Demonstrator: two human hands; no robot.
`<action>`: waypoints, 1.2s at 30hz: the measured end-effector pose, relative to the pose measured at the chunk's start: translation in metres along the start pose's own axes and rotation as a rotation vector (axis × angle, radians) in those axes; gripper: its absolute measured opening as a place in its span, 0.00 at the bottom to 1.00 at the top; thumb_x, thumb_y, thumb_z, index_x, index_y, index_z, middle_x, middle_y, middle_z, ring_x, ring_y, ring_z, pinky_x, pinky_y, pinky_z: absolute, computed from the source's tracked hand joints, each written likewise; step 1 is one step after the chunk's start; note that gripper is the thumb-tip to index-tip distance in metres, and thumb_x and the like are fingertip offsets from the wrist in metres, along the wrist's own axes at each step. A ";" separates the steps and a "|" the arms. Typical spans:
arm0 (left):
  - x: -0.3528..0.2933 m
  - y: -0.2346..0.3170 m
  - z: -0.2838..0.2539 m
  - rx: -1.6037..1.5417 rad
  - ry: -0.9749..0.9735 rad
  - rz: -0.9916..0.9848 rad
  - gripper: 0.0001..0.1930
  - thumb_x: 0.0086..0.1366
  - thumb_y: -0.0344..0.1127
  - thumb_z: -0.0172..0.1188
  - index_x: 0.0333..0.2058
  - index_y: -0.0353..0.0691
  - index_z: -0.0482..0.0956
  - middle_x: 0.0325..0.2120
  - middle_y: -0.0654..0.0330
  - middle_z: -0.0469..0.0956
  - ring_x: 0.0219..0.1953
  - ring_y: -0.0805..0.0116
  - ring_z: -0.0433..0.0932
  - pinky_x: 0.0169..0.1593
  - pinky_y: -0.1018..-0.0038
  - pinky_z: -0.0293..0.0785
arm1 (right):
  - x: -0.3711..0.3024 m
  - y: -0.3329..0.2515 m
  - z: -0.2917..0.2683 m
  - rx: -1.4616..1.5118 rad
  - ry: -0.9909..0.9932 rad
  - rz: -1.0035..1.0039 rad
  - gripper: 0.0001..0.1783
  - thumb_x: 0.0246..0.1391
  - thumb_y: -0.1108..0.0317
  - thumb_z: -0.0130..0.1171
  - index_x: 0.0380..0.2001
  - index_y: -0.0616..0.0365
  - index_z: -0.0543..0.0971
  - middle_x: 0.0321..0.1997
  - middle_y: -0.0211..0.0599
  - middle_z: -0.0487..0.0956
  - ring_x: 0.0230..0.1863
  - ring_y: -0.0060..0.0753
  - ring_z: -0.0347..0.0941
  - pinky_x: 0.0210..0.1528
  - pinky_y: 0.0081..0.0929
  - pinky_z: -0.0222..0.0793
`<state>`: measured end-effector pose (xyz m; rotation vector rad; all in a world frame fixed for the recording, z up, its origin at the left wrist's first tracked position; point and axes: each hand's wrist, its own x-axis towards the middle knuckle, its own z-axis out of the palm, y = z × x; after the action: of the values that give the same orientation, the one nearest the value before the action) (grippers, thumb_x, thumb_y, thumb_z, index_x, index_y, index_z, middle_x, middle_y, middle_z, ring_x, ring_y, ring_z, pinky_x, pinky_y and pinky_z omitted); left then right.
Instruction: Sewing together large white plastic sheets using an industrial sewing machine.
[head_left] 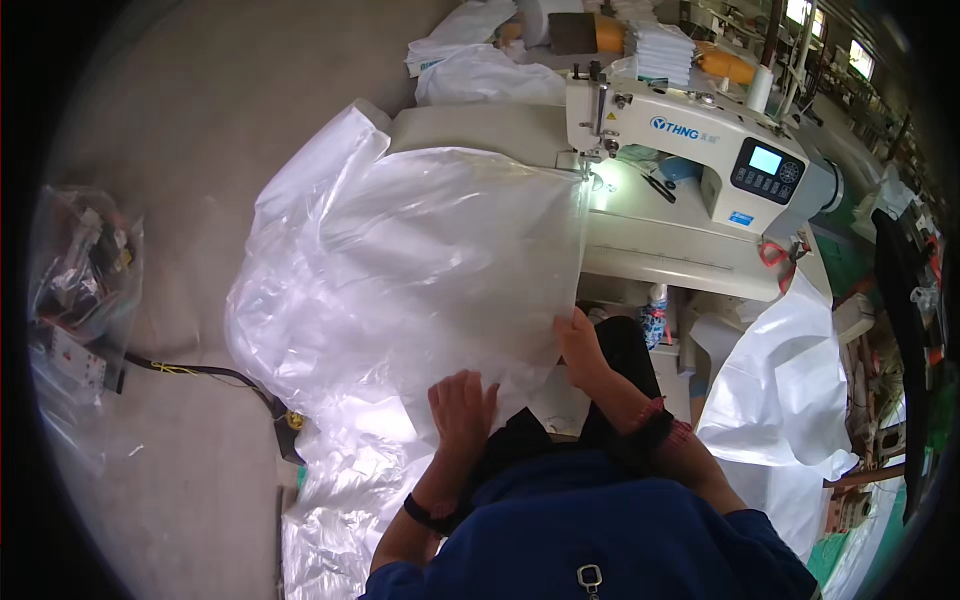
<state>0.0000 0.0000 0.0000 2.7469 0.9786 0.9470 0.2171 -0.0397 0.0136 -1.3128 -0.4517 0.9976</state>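
A large sheet of translucent white plastic film (450, 250) spreads over the sewing table and hangs down in folds on the left. Its straight right edge runs up to the lit needle area of a white sewing machine (640, 125). Close to my lap, my right hand (582, 350) is closed on that edge, pinching the film. My left hand (462, 408) lies on the near part of the film with its fingers stretched out, pressing lightly against it. The film's far corner sits beside the presser foot (587, 172).
On the machine bed lie dark scissors (657, 188); red-handled scissors (775, 255) rest at its right end. White sheeting (785, 385) drapes beside my right arm. Folded white stacks (660, 52) stand behind the machine. A clear bag of parts (85, 260) and a black cable (200, 372) are at left.
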 end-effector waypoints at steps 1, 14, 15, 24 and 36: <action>0.009 0.001 -0.006 0.109 -0.012 -0.052 0.17 0.53 0.36 0.65 0.41 0.43 0.71 0.41 0.54 0.71 0.50 0.53 0.69 0.53 0.55 0.62 | -0.005 -0.003 0.002 0.036 0.013 -0.002 0.16 0.61 0.68 0.42 0.51 0.59 0.70 0.41 0.35 0.75 0.38 0.27 0.72 0.39 0.28 0.71; 0.032 -0.065 -0.117 -1.030 -0.678 -0.701 0.05 0.60 0.30 0.58 0.30 0.36 0.80 0.17 0.71 0.70 0.19 0.83 0.67 0.23 0.83 0.61 | 0.001 -0.004 -0.005 -0.017 0.004 0.032 0.16 0.62 0.67 0.41 0.51 0.57 0.69 0.42 0.35 0.75 0.38 0.30 0.76 0.34 0.30 0.77; 0.025 -0.087 -0.115 -1.028 -0.616 -0.709 0.06 0.59 0.30 0.58 0.33 0.34 0.79 0.19 0.65 0.74 0.19 0.73 0.71 0.25 0.77 0.67 | 0.000 -0.003 -0.001 -0.017 -0.016 0.036 0.16 0.62 0.67 0.41 0.51 0.57 0.69 0.42 0.35 0.75 0.38 0.30 0.76 0.34 0.30 0.77; 0.050 0.025 -0.081 0.122 0.204 0.112 0.18 0.55 0.39 0.64 0.43 0.39 0.75 0.38 0.52 0.75 0.43 0.53 0.73 0.51 0.60 0.65 | 0.001 -0.012 -0.003 -0.013 0.001 0.032 0.17 0.61 0.67 0.40 0.52 0.56 0.68 0.43 0.36 0.75 0.40 0.31 0.76 0.36 0.32 0.77; -0.010 0.028 -0.019 -0.336 -0.495 -0.129 0.09 0.58 0.32 0.55 0.38 0.42 0.72 0.26 0.54 0.77 0.30 0.51 0.78 0.33 0.61 0.73 | 0.013 0.028 -0.002 -0.352 0.160 -0.128 0.15 0.59 0.65 0.43 0.45 0.60 0.71 0.34 0.39 0.74 0.31 0.31 0.72 0.28 0.33 0.69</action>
<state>-0.0015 -0.0312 0.0171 2.4175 0.8056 0.3387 0.2158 -0.0316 -0.0163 -1.6431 -0.5993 0.7192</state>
